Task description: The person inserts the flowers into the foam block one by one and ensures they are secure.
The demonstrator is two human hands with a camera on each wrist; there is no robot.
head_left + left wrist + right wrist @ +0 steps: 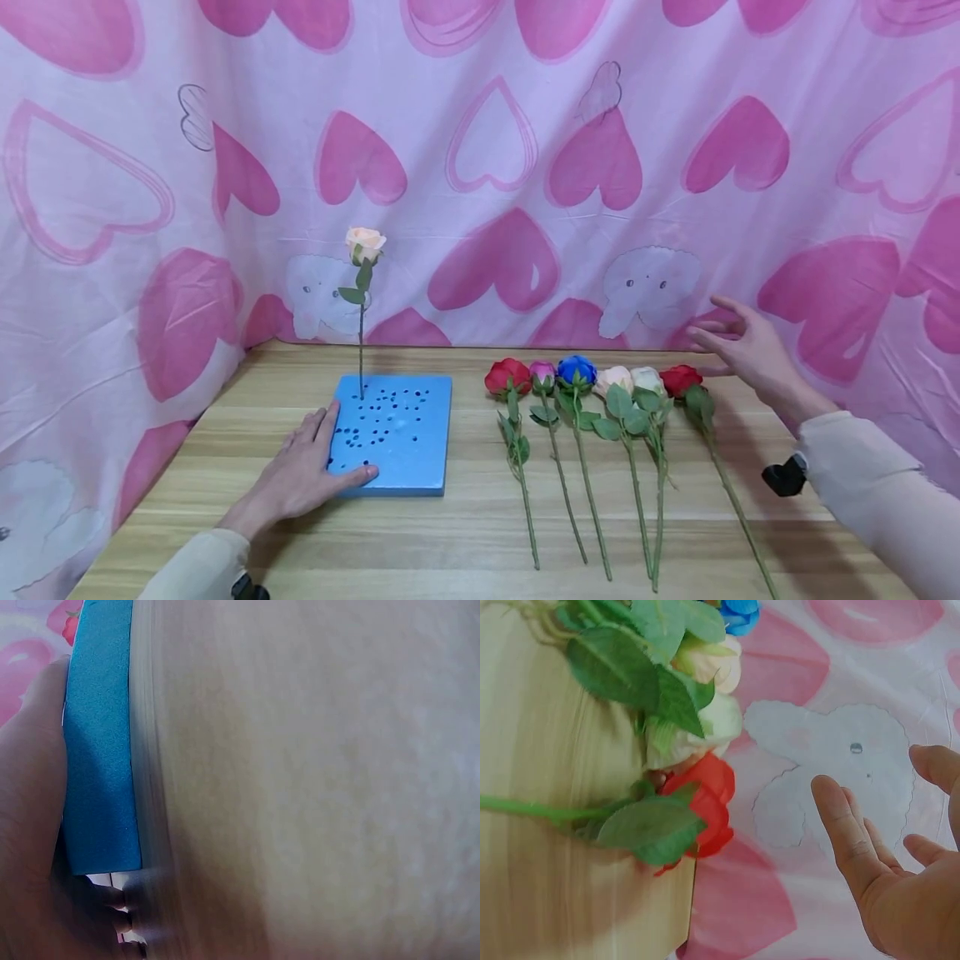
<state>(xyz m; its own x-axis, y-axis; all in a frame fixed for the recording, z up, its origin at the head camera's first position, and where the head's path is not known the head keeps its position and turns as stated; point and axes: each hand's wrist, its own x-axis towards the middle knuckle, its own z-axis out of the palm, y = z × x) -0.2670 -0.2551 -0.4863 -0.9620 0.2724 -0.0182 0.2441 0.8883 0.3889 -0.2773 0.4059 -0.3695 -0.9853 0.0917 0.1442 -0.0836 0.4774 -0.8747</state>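
Note:
My left hand (303, 467) rests at the near left corner of a blue foam block (420, 450) dotted with holes. Its thumb lies on top, while the fingers stretch along the left side. In the left wrist view, the block's side face (101, 750) shows beside the hand. A cream artificial rose (366, 244) stands upright in a hole near the block's back left. My right hand (757, 358) hovers empty beyond the flower heads at the right, fingers spread and loosely bent. Nearest to it lies the rightmost red rose (681, 381), its bloom in focus in the right wrist view.
Left of that rose lie more stems in a row: a white rose (648, 381), a pale pink rose (615, 381), a blue rose (577, 370), a purple-pink rose (542, 372) and another red rose (507, 377). A heart-patterned curtain (491, 133) hangs behind the wooden table (465, 542).

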